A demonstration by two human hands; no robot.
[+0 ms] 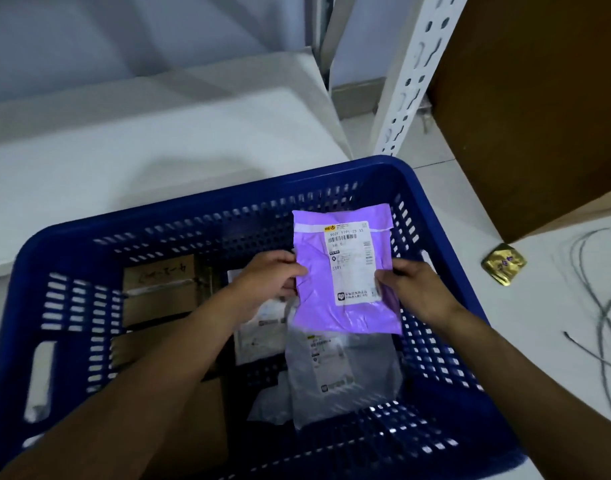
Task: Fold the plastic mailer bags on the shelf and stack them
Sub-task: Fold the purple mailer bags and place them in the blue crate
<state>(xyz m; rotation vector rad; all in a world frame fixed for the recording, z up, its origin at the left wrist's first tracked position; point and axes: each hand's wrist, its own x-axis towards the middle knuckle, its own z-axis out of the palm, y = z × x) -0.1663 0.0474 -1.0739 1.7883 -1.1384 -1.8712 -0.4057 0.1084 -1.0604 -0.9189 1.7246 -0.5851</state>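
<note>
A purple plastic mailer bag [318, 299] with a white shipping label hangs above a blue perforated basket [72, 306]. My left hand [266, 282] pinches its left edge and my right hand [415, 289] grips its right edge, holding it upright and flat. Under it, inside the basket, lies a grey mailer bag [342, 372] with a label, and a white mailer [259, 334] is partly hidden behind my left forearm.
Brown cardboard boxes [158, 296] fill the basket's left side. A white shelf surface [106, 161] stretches behind the basket, with a white slotted upright [411, 74] at its right. A large cardboard box [539, 98], a gold packet [504, 265] and grey cables [602, 306] sit at the right.
</note>
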